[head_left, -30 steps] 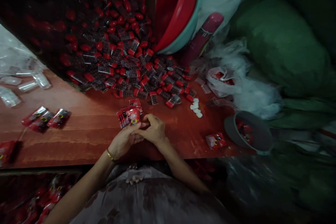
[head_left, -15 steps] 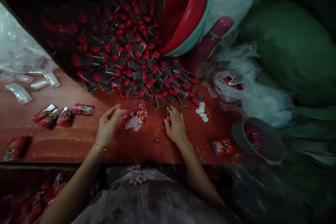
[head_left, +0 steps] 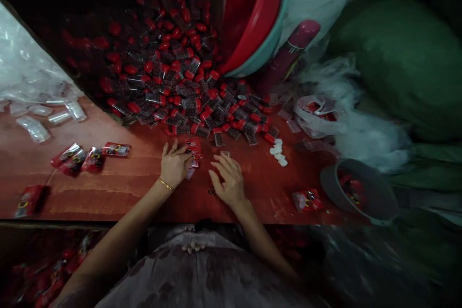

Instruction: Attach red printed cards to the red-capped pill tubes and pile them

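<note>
My left hand (head_left: 175, 167), with a yellow bracelet on the wrist, lies over a small stack of red printed packets (head_left: 194, 146). Its fingers are spread, and the fingertips touch or hover just above the packets, partly covering them. To the right, my right hand (head_left: 230, 182) is low over the table, fingers curved and thumb held apart from them. The clear end of a small thing (head_left: 225, 153) shows just beyond its fingertips; the rest is hidden. A small dark ring-like thing (head_left: 211, 192) lies by the right thumb.
A dark box (head_left: 46, 48) spills many clear, red-capped little bottles (head_left: 191, 103) onto the red table (head_left: 144, 202). Red packets (head_left: 94, 159) lie left. Right are white pieces (head_left: 278, 152), a grey tub (head_left: 328, 183) and a plastic bag (head_left: 306, 120). Red and teal basins (head_left: 267, 24) stand behind.
My left hand has moved right, onto the stack of packets. My right hand has shifted left and slightly nearer me. The red thing by its fingers is now hidden.
</note>
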A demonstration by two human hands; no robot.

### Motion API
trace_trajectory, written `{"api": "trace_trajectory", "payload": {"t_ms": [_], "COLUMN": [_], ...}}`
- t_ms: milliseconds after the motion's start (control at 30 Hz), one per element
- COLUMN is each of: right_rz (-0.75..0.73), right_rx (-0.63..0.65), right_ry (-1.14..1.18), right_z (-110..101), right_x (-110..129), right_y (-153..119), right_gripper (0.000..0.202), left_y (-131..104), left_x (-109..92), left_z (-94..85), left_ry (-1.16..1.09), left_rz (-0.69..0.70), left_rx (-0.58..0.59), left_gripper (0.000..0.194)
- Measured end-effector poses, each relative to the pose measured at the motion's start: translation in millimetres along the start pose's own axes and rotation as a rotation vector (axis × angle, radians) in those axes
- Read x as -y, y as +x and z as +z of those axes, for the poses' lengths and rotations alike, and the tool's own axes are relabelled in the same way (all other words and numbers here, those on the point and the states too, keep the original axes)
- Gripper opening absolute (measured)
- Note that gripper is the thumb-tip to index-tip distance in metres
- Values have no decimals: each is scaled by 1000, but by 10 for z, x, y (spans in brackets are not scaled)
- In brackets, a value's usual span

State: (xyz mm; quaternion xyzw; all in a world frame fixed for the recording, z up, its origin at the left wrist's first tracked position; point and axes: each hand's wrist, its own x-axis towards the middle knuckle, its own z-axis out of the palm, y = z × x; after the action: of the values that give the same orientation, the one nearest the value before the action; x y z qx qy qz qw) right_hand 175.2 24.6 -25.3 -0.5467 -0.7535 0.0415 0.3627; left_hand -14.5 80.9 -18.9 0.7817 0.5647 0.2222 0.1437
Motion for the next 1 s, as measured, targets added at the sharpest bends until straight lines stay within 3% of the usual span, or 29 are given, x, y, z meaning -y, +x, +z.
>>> {"api": "trace_trajectory", "payload": {"t_ms": [133, 300, 467, 600, 667, 733, 867, 1000], "right_rz": [-33, 18, 237, 470, 535, 551, 502, 451], "right_rx": [1, -34, -4, 35, 7, -29, -62, -55], "right_ry": [29, 58, 258, 546, 644, 657, 537, 469], "right_z": [82, 72, 30, 141, 199, 223, 198, 221], "right_x": [160, 169, 247, 334, 350, 347, 344, 401], "right_y": [54, 61, 119, 241, 290, 306, 254, 187], "right_gripper": [21, 21, 26, 31, 31, 34, 37, 36], "left_y": [39, 154, 128, 32, -11, -47, -120, -174], "left_x": [-2, -47, -251, -454, -519, -550, -561, -559], "left_z": [76, 114, -40, -153, -178, -193, -223, -230], "left_ry": [-23, -19, -49, -186, -346, -626, -1251, -1487], "left_rz": [-58, -97, -151, -154, -193, -317, -678, -865], "left_rx": [-43, -107, -213, -272, -289, -242, 64, 61], "left_gripper": [24, 21, 24, 19, 18, 24, 37, 39]}}
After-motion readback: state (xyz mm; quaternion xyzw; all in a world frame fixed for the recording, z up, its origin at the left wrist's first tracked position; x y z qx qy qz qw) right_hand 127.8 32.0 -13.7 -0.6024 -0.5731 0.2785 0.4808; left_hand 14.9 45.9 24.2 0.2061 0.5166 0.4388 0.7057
